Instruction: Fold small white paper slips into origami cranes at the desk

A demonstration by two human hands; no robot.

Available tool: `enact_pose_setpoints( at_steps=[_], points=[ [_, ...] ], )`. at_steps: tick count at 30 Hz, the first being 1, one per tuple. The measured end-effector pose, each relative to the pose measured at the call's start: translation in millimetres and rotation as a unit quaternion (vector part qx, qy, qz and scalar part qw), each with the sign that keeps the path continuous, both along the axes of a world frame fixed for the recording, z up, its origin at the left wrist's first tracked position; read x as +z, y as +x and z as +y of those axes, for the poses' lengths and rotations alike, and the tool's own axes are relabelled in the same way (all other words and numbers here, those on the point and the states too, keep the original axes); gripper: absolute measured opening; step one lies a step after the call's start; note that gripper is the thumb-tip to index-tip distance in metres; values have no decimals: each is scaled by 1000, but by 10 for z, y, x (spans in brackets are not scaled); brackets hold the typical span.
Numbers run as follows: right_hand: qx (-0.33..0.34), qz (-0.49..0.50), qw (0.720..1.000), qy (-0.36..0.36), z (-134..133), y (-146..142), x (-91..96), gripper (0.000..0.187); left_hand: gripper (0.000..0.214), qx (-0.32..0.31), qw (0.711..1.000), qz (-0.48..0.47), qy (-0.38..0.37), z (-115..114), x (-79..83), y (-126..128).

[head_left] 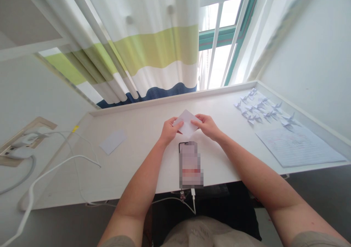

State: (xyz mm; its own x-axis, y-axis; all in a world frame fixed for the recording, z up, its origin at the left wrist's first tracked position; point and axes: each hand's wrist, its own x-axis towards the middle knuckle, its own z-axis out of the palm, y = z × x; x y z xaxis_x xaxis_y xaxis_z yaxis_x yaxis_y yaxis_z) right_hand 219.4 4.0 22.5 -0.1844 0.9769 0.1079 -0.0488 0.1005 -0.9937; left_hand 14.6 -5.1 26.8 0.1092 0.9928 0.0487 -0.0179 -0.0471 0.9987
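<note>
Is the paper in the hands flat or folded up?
Flat, it seems: the paper shows one plain face between left hand and right hand.

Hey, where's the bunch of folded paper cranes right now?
In the head view, the paper cranes sit at the far right corner of the desk by the window, just beyond the lined sheet and to the right of the right hand.

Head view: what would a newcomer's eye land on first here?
The left hand and right hand pinch a white paper above the middle of the desk, just beyond a phone. At the far right stands a cluster of folded cranes, with a lined sheet nearer. A striped curtain hangs behind.
</note>
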Motion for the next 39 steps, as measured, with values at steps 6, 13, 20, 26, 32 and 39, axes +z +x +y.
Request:
enact_pose_setpoints(
  at_steps=[6,13,20,26,32,39],
  points=[
    [-14,6,1000,-5,34,35,3,44,58,-57,997,-5,-46,32,25,-85],
    [47,58,996,-43,37,80,49,41,63,-53,998,-14,-13,68,38,-151],
    [31,79,990,-113,65,74,30,17,25,-88,996,-7,16,54,96,-208],
    [11,0,1000,-29,33,101,68,30,30,-86,991,86,58,0,100,-186],
    [133,-97,986,1,-39,86,49,39,19,-105,986,95,93,-22,123,-147],
    [68,40,996,-31,-56,-32,31,49,43,5,999,26,32,21,63,-40]
  ],
)
